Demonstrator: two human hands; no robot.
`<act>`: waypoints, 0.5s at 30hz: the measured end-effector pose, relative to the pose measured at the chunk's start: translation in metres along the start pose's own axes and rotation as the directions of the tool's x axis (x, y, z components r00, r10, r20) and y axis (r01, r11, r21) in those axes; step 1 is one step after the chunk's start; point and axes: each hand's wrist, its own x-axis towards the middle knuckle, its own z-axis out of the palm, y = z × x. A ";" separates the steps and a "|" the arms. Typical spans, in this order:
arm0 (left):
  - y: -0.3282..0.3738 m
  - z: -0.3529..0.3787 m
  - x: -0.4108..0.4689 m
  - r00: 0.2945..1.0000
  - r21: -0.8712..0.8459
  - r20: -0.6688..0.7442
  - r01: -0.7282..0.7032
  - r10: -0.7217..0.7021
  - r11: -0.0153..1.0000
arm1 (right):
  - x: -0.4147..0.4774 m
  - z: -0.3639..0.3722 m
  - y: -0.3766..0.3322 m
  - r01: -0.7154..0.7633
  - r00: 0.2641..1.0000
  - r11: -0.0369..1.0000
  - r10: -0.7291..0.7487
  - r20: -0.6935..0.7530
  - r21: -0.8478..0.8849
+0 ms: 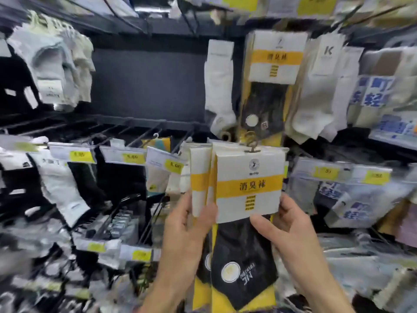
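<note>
2 hands, 2 sock packs clear, poss. a 3rd sliver btwn. left hand (187, 233) grips rear pack (199, 184) by card edge; right hand (291, 231) pinches front pack (248, 188), thumb at card's lower edge. both held mid-rack, just below 1 matching hung pack (274, 59). white socks (220, 86) beside it, yellow price tags (133, 158) to the left. looks: white card, yellow band, black sock w/ round badge, metal hook (251, 143) on top.

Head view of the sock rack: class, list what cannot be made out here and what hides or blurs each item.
Head view: how many rear packs the left hand holds; the front sock pack, pinched by the right hand, covers them.
Head view: figures on the yellow price tags; blurred, small.
Head view: the front sock pack's lower end; cut off by the bottom edge.
Head view: goods at far left; motion blur.
</note>
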 end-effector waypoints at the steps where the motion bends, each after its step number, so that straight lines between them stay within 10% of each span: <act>1: -0.008 -0.006 -0.013 0.999 0.017 0.031 0.032 -0.033 0.999 | -0.009 0.002 0.013 -0.038 0.999 0.999 0.038 0.014 -0.006; 15: -0.099 -0.163 -0.112 0.845 0.112 -0.207 0.521 -0.493 0.846 | -0.082 0.110 0.139 -0.486 0.864 0.869 0.493 0.097 -0.093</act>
